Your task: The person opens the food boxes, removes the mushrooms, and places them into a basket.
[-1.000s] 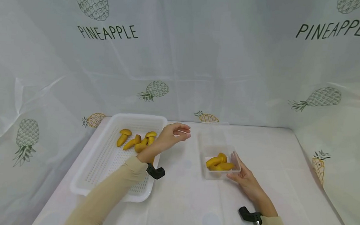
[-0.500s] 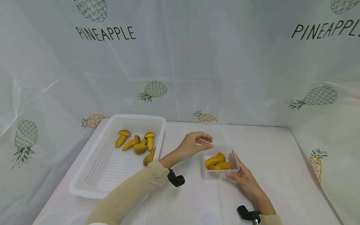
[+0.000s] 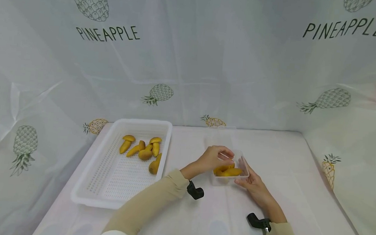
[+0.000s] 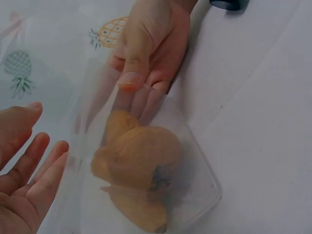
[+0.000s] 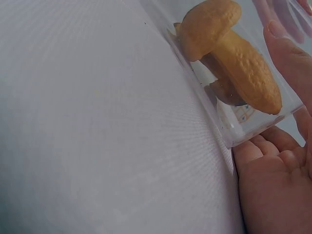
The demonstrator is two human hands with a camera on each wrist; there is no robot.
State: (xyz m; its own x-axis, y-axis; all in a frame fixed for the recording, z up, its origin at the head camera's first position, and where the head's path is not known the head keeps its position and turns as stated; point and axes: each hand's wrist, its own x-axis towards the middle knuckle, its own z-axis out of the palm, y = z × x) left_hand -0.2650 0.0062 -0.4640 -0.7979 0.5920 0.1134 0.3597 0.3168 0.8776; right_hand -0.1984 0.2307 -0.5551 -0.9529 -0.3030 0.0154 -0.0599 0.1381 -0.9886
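Observation:
My right hand grips the right side of a clear plastic box, with the thumb near its front corner. Several yellow-brown mushrooms lie inside; the right wrist view shows one mushroom close through the clear wall. Over the box's left part is my left hand, partly covering the contents in the head view. The left wrist view shows the left hand's fingers spread apart beside the box, nothing between them.
A white perforated basket stands on the left of the table, holding several mushrooms toward its back and right side. The box's clear lid lies open behind it. A pineapple-print sheet hangs behind the table.
My left hand has moved right from the basket's right edge to above the box. The right hand keeps its hold on the box; the mushrooms in the basket have not moved.

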